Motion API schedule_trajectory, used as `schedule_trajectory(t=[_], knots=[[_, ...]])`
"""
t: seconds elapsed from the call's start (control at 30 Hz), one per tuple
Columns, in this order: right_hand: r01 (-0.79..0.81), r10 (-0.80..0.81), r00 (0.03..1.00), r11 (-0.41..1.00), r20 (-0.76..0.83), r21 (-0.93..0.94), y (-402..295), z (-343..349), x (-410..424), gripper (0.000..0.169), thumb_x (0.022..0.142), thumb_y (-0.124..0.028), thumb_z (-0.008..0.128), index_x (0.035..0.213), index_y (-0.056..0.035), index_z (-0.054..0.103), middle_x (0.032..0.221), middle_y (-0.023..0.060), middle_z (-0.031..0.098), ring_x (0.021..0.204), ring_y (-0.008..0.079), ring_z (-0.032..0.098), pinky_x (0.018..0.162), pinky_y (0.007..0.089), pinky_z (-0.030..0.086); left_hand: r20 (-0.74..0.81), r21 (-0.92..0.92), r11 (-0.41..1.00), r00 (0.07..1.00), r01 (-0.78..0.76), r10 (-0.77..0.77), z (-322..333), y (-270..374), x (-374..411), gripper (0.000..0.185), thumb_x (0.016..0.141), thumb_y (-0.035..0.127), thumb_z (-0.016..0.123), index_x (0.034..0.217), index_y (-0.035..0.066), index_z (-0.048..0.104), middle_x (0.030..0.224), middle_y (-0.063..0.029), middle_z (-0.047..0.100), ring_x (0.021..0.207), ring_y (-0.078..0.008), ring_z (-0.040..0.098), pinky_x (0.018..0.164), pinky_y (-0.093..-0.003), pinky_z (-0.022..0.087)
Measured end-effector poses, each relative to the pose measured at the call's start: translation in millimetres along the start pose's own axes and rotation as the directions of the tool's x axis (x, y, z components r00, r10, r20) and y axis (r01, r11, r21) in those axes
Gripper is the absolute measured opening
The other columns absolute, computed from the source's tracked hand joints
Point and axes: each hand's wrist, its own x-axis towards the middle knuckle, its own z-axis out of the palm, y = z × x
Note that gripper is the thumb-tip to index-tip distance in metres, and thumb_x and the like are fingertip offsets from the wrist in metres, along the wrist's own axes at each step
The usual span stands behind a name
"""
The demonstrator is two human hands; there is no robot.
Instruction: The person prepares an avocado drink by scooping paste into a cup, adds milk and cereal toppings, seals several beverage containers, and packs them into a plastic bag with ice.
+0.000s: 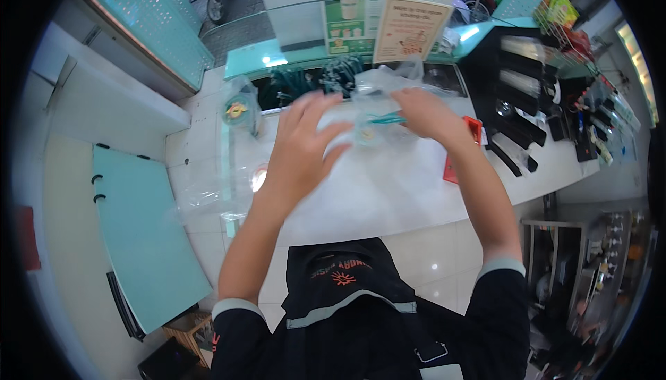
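My right hand (427, 113) is over the white counter (385, 182), its fingers closed around thin teal strips (386, 118), possibly straws or bag handles; blur hides which. Just beyond it lies a crumpled clear plastic bag (390, 79). Beneath the strips is a small blurred round thing (366, 135), perhaps a cup's top. My left hand (311, 146) hovers to the left, fingers spread and blurred by motion, with nothing visible in it. Farther left stands a cup with a green lid (237, 111) inside a clear plastic bag.
Menu boards (387, 21) with writing stand along the counter's far edge, behind dark green packets (312, 78). A red holder (451, 167) is beside my right forearm. Black trays (520, 78) and a wire basket (564, 31) occupy the right side. Loose clear film (208, 198) is at left.
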Motion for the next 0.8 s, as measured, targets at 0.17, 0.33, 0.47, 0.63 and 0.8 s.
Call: schedule_trajectory(t=[0.17,0.33,0.47,0.63,0.8], knots=[[0.226,-0.216,0.972,0.765,-0.091,0.604,-82.2,-36.9,-75.2,0.057,0.088,-0.022,0.077,0.136,-0.0012,0.054,0.125,0.0189,0.065,0.119,0.0366,0.061,0.101,0.0424,0.048,0.862,-0.351,0.451,0.471,0.821,-0.186,-107.1,-25.7,-163.1,0.049,0.076,0.013,0.086,0.12,0.002,0.067,0.114,-0.0131,0.071,0.111,-0.0293,0.065,0.095,-0.0394,0.052],[0.217,-0.095,0.962,0.833,-0.255,0.508,-181.0,119.4,-11.3,0.127,0.065,-0.046,0.094,0.156,0.0063,0.024,0.147,0.0317,0.046,0.136,0.039,0.05,0.118,0.0439,0.034,0.161,-0.078,0.666,0.668,0.742,-0.726,-60.2,-148.4,-330.4,0.089,0.065,0.031,0.095,0.133,-0.009,0.054,0.119,-0.025,0.065,0.119,-0.0406,0.06,0.104,-0.0463,0.047],[0.273,0.018,0.937,0.582,-0.348,0.766,-257.8,200.0,57.3,0.114,0.061,-0.034,0.097,0.149,0.0036,0.037,0.138,0.0243,0.056,0.131,0.0355,0.054,0.111,0.0426,0.042,-0.089,-0.424,0.72,0.765,0.55,-0.637,-6.7,-226.8,-316.6,0.054,0.083,0.016,0.083,0.123,-0.006,0.055,0.106,-0.0153,0.065,0.109,-0.0317,0.066,0.096,-0.0412,0.053],[0.232,0.511,0.731,0.437,-0.452,0.869,-293.0,207.4,-16.4,0.083,0.065,-0.019,0.095,0.133,-0.0001,0.053,0.122,0.011,0.064,0.115,0.0217,0.062,0.102,0.0357,0.048,0.193,-0.858,0.342,0.858,0.383,-0.476,-56.3,-190.3,-225.3,0.023,0.095,0.004,0.068,0.114,-0.003,0.057,0.095,-0.0086,0.066,0.073,-0.0179,0.069,0.071,-0.0311,0.061],[0.294,0.692,0.422,0.507,-0.586,0.81,-380.7,86.8,-203.7,0.068,0.068,-0.024,0.094,0.122,-0.0007,0.06,0.113,0.0076,0.068,0.107,0.0164,0.064,0.096,0.0337,0.05,0.161,-0.907,0.384,0.985,0.173,-0.062,-164.0,-63.4,-171.6,0.035,0.09,0.005,0.076,0.119,-0.001,0.056,0.091,-0.0058,0.064,0.061,-0.0117,0.061,0.053,-0.0233,0.05]])
